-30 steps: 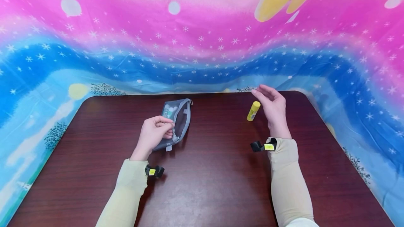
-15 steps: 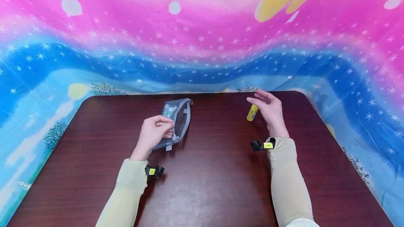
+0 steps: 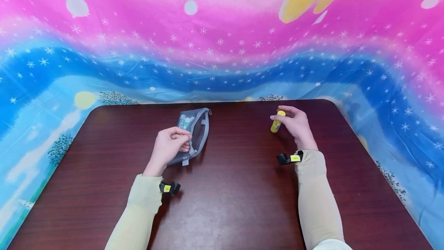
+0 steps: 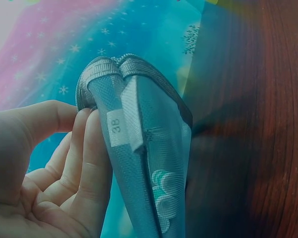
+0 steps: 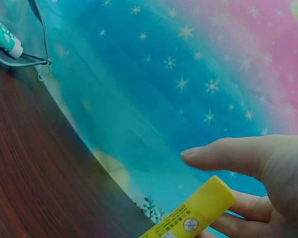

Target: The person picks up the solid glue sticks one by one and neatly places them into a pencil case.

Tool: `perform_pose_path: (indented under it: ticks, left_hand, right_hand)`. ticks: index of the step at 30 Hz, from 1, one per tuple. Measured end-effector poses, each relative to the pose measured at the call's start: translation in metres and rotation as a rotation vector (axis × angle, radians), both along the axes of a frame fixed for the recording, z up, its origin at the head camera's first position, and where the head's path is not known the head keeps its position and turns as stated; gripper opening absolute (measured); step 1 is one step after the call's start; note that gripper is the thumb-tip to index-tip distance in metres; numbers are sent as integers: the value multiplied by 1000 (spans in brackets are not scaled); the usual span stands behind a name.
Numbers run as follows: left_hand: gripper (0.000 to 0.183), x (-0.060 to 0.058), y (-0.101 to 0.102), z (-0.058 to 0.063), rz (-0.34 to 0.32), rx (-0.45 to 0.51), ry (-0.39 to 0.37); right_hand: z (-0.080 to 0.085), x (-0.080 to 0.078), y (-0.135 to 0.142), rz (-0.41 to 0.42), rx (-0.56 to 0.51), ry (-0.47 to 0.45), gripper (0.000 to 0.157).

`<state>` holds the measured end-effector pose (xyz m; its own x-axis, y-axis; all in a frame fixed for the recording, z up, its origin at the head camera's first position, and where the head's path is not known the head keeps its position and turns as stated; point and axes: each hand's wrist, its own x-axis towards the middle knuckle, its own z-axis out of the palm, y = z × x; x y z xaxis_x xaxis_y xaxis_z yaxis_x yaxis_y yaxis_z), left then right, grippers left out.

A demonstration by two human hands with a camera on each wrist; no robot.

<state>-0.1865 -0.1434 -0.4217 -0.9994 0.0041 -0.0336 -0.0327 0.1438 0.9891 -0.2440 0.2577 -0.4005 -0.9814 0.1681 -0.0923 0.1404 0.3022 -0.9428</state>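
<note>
My left hand (image 3: 172, 146) pinches the near rim of a grey mesh zipper pouch (image 3: 202, 134) between thumb and fingers. The pouch gapes at its zipper, and white-and-green glue sticks (image 3: 187, 122) show through its mesh. In the left wrist view, the pouch (image 4: 164, 144) stands on edge beside the fingers. On the right, a yellow glue stick (image 3: 276, 124) stands on the table. My right hand (image 3: 296, 122) is around its upper part, thumb on the near side and fingers behind. The right wrist view has the thumb raised apart from the yellow glue stick (image 5: 203, 208).
A dark reddish-brown table (image 3: 222, 203) with rounded far corners lies beneath both hands. Behind it and along its sides hangs a pink and blue snowflake cloth (image 3: 222, 57). A black camera mount sits on each wrist.
My right hand has lowered and shifted slightly left, from beside and above the yellow glue stick to around its top. The left hand and the pouch have stayed in place.
</note>
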Motion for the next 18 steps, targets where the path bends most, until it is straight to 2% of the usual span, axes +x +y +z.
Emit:
perform_pose_path:
  ticks: [9,18]
  left_hand:
    - [23,0,0,0,-3,-10,-3]
    - [23,1,-1,1,-4,-10,3]
  right_hand:
    - [-11,-2,5,37,16,-54,56]
    - [-23,-7,10,56,82,-88,53]
